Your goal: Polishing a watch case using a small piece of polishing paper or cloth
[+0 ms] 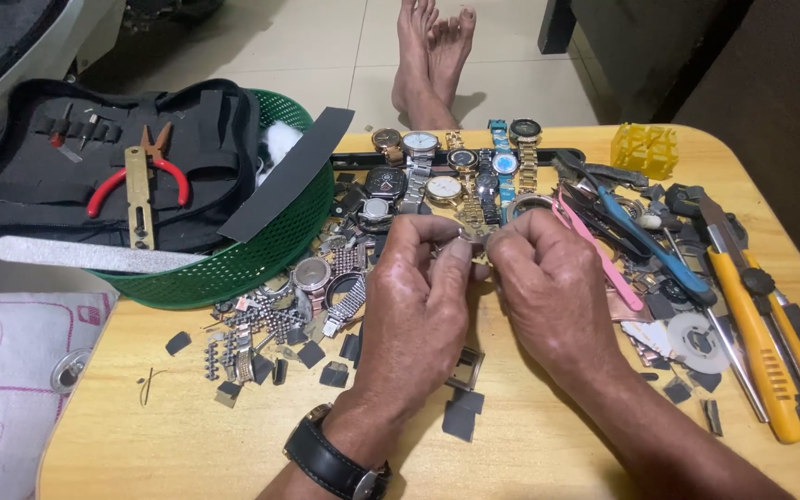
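We're holding a small metal watch part (470, 239) up between both hands, over the middle of the wooden table (530, 444). Left hand (414, 296) & right hand (548, 287) are meeting fingertip to fingertip; the part is sitting right at that meeting pt, just above the thumbs. Left fingers (437, 243) are pinching its left end, right fingers (509, 243) pinching the right end, so both hands are closing on it, neither one spreading. Long axis is running roughly left-right, across our view; exact shape is too small to tell, looks like a bracelet link or clasp bit. Both hands are about equally near, each touching it.

Wrt surface: we're working above scattered links, dark foam squares (460, 421) & loose bracelet sections (344, 301). A row of wristwatches (456, 171) is lying just beyond the fingers. Right side: yellow utility knife (761, 343), blue-handled tool (650, 245), pink tweezers (599, 255), yellow plastic holder (645, 148). Left side: green mesh basket (243, 259) carrying a black tool roll (94, 167) w/ red-handled pliers (141, 176) & a nail file (85, 255). We're wearing a black-strap watch (335, 463) on the left wrist.

Room: tiled floor, our bare feet (432, 56) stretching out past the table's far edge.
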